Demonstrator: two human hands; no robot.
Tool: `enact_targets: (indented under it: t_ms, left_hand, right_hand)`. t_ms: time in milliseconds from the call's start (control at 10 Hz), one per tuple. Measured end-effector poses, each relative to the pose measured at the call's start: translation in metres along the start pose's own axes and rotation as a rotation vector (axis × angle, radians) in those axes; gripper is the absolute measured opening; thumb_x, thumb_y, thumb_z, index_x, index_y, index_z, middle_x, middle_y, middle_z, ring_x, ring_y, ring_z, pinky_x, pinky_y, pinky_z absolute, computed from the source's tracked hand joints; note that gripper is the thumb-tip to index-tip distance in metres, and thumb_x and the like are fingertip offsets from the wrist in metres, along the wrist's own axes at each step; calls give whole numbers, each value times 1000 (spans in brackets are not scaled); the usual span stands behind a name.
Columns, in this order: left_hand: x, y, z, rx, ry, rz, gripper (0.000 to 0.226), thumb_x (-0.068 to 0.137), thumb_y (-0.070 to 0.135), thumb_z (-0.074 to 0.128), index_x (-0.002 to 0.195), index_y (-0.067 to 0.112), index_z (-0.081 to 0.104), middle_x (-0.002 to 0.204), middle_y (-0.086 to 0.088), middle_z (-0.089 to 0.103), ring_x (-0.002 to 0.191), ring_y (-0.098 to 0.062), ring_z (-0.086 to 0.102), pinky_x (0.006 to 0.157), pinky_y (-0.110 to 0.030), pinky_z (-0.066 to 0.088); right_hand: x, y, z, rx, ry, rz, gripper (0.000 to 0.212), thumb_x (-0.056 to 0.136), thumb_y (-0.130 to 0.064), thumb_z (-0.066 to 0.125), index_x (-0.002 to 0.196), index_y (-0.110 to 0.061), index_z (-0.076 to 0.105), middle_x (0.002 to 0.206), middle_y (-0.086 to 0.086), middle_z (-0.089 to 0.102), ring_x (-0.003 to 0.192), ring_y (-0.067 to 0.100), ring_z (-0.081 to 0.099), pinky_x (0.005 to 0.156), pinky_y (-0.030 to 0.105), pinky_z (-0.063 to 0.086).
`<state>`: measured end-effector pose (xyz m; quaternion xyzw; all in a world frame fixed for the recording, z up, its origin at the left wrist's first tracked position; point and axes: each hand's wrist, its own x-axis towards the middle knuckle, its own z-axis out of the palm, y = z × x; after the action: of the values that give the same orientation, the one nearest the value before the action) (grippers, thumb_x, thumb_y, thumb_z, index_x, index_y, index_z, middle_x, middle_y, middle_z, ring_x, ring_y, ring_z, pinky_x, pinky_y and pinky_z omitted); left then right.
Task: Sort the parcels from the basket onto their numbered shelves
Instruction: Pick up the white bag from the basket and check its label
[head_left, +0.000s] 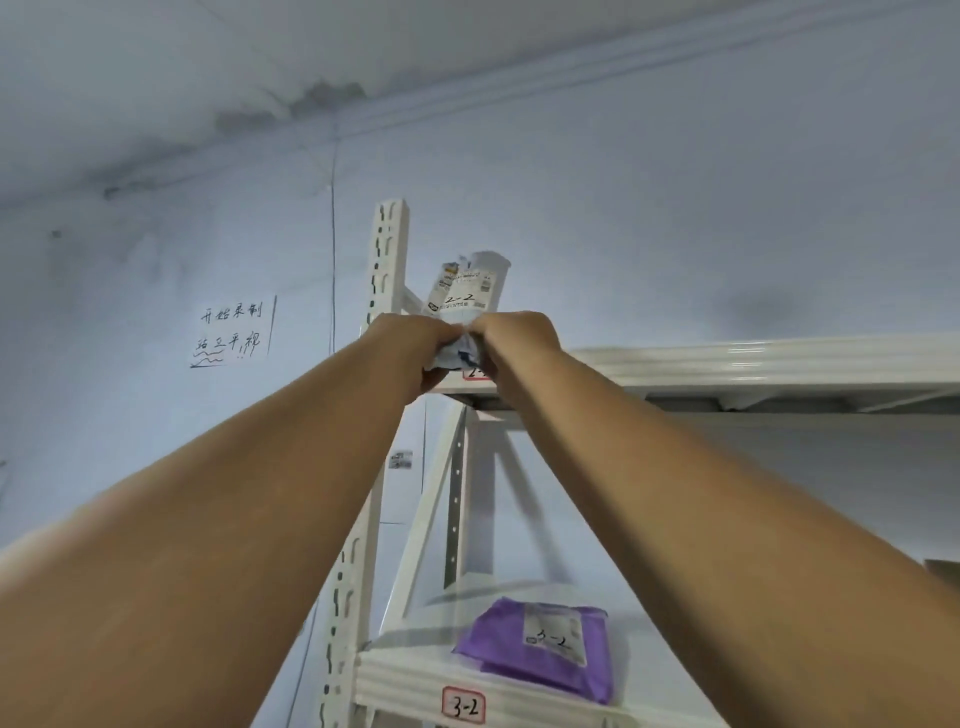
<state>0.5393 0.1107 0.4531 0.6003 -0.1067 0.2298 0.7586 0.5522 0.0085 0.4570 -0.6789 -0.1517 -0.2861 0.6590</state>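
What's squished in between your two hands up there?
A white parcel marked 2-2: the left hand and right hand pinch its bottom edge between them at the top shelf, in the head view.

White parcel (465, 291), centre of frame: label handwritten "2-2"; small print above unreadable. Purple parcel (540, 647), lower centre: label handwritten "3-2". Red-bordered tag (463, 705) on lower shelf edge: "3-2". Tag (475, 373) on upper shelf edge: only "2-" visible. Paper note (232, 332) on wall, left: handwritten Chinese characters.
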Motion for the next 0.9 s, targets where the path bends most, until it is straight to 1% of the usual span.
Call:
enact_targets:
  t_ms: [100, 200, 300, 400, 500, 600, 700, 800, 900]
  left_hand:
    - [17, 5, 9, -18, 11, -70, 15, 88, 9, 66, 83, 4, 53, 73, -8, 56, 64, -12, 55, 69, -18, 48]
    - [40, -7, 10, -87, -19, -192, 25, 89, 11, 65, 72, 5, 48, 67, -7, 52, 59, -10, 51, 71, -17, 48]
    - [52, -24, 5, -187, -87, -176, 19, 92, 15, 60, 77, 6, 51, 60, -5, 55, 44, -7, 57, 58, -13, 51]
    - [54, -22, -4, -376, -106, -146, 27, 91, 26, 58, 106, 4, 54, 93, -9, 67, 70, -16, 70, 63, -24, 60]
    - [44, -7, -23, -336, -78, -200, 55, 94, 46, 45, 114, -4, 55, 103, -17, 70, 82, -29, 72, 65, -33, 62]
    - [34, 9, -59, -99, 19, -179, 62, 96, 47, 33, 111, -9, 57, 103, -22, 69, 82, -32, 71, 63, -34, 60]
    - [22, 28, -111, 92, 134, -99, 59, 93, 47, 33, 105, -4, 61, 100, -18, 70, 86, -31, 71, 69, -36, 57]
    - [-1, 43, -165, 296, 258, 7, 47, 89, 45, 36, 99, 7, 61, 100, -6, 66, 86, -25, 65, 79, -35, 52]
    - [-29, 39, -223, 536, 426, 100, 34, 91, 45, 37, 101, 19, 55, 101, 0, 54, 89, -22, 49, 76, -32, 41]
  right_hand:
    - [9, -3, -4, 102, -81, 40, 17, 81, -2, 61, 95, -4, 53, 74, 8, 55, 68, 24, 57, 72, 35, 55]
    - [15, 11, -6, 159, -130, 77, 17, 86, -3, 58, 100, -6, 49, 79, 9, 54, 64, 19, 56, 66, 29, 54]
    - [16, 20, -5, 181, -119, 121, 11, 86, -9, 60, 95, -5, 56, 94, 12, 63, 75, 21, 65, 70, 27, 60]
    - [11, 17, -9, 142, -6, 163, 24, 91, -30, 56, 78, -10, 54, 86, 11, 64, 79, 26, 67, 84, 35, 58]
    - [9, 8, -13, -116, 90, 46, 31, 96, -34, 38, 75, -16, 50, 87, 6, 55, 86, 25, 55, 91, 35, 52]
    - [3, -18, -13, -321, 262, -188, 35, 97, -26, 32, 111, -9, 60, 106, 8, 60, 108, 29, 56, 93, 35, 46]
    - [-7, -56, 15, -384, 288, -415, 25, 94, -19, 37, 90, -8, 59, 96, 8, 59, 96, 29, 54, 74, 27, 36]
    - [-30, -68, 76, -421, 107, -604, 25, 92, -14, 39, 73, -8, 54, 87, 11, 58, 89, 30, 51, 70, 27, 34]
    - [-62, -45, 154, -328, -119, -701, 32, 93, -20, 40, 97, -2, 66, 102, 13, 67, 97, 29, 58, 76, 30, 42]
